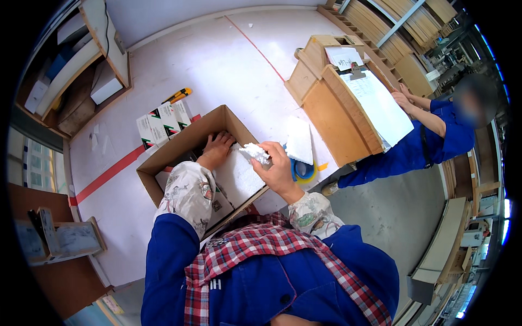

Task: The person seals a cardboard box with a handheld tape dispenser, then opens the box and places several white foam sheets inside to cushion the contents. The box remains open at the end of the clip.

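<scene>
Head view showed you mid-packing: your left hand (217,149) lay flat, fingers spread, inside the open cardboard box (179,149) on the white table (217,65), pressing on the white foam sheet (239,176) there, while your right hand (277,168) pinched a crumbly scrap of white foam (255,154) just above the box's right edge. Judging by that, the next move called for placing the scrap carefully, since it looked fragile.
</scene>
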A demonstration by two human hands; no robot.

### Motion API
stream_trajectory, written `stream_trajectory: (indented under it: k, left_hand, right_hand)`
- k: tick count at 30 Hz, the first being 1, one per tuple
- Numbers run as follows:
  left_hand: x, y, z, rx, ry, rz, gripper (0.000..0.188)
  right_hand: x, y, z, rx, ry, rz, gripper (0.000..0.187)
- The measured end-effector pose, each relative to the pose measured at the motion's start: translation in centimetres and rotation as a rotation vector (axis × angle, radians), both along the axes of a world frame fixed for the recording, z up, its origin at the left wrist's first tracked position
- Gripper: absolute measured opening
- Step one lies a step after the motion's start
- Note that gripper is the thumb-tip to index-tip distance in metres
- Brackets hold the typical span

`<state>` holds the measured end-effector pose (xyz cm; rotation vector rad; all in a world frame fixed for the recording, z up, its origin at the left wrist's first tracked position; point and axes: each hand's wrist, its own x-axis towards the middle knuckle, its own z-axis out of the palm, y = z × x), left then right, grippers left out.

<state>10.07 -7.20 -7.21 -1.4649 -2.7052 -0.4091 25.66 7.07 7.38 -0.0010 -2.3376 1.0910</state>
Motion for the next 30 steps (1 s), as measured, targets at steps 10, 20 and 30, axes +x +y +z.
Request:
stream_trajectory:
  k: [10, 20, 30]
  left_hand:
    - [0.9, 0.6, -0.4, -0.216, 0.068, 0.046, 0.04]
    - [0.1, 2.2, -3.7, -0.391, 0.207, 0.116, 0.04]
    - [-0.3, 3.9, -7.9, -0.626, 0.34, 0.159, 0.04]
  right_hand:
    - [-6.4, -2.9, 1.0, 0.24, -0.118, -0.065, 0.033]
    - [-13.0, -4.7, -7.1, 0.862, -0.373, -0.09, 0.016]
    - [-13.8, -4.3, -10.4, 0.767, -0.321, -0.112, 0.018]
